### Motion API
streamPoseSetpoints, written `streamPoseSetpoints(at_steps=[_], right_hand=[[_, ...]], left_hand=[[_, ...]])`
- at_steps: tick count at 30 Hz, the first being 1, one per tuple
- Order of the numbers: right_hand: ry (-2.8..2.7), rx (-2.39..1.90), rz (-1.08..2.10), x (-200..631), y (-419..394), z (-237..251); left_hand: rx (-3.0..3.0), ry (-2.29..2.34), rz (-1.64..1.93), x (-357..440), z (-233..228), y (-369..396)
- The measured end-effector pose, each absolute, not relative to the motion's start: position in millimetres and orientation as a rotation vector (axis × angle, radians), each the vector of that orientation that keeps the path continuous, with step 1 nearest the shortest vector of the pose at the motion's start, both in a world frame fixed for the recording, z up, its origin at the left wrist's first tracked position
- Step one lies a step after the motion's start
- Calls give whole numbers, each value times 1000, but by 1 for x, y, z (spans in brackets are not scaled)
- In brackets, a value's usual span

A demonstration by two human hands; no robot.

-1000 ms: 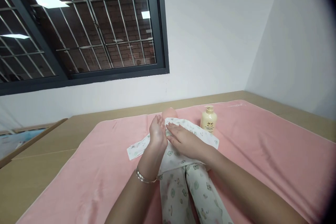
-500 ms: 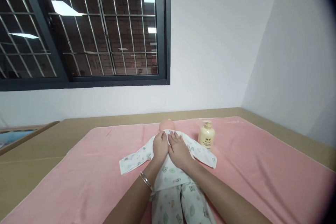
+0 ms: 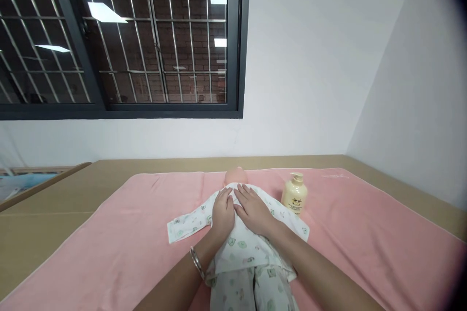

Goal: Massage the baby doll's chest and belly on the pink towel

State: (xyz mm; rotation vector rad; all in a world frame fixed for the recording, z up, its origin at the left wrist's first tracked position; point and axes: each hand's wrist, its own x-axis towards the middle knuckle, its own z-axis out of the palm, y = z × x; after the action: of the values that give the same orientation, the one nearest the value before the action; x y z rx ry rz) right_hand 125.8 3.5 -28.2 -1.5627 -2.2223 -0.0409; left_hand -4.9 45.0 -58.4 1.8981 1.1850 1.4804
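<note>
A baby doll lies on its back, dressed in a white printed top and matching trousers. Its sleeves spread out to both sides, and its head points toward the wall. My left hand rests on the upper chest of the top, fingers stretched forward, palm down. Beside it my right hand lies flat on the chest, fingers extended, with the thumbs close together. Neither hand grips anything. A metal bangle circles my left wrist.
A pink blanket covers the tan surface under the doll. On the right, close to the sleeve, stands a pale yellow pump bottle. A white wall and a dark-framed barred window are behind.
The view has shifted slightly, so things sit a little further right. My hands stay on the chest; the left fingers look flatter and the hands slightly further apart.
</note>
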Motion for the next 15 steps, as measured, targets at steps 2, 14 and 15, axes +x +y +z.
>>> streamPoseSetpoints(at_steps=[2, 14, 15], right_hand=[[-2245, -1591, -61, 124, -2, -29], [-2197, -1553, -6, 110, -15, -26], [-2189, -1552, 22, 115, -9, -24]], left_hand=[[1887, 1202, 1486, -5, -58, 45], [1845, 1244, 1520, -9, -61, 43], [1864, 1245, 1521, -9, -61, 43]])
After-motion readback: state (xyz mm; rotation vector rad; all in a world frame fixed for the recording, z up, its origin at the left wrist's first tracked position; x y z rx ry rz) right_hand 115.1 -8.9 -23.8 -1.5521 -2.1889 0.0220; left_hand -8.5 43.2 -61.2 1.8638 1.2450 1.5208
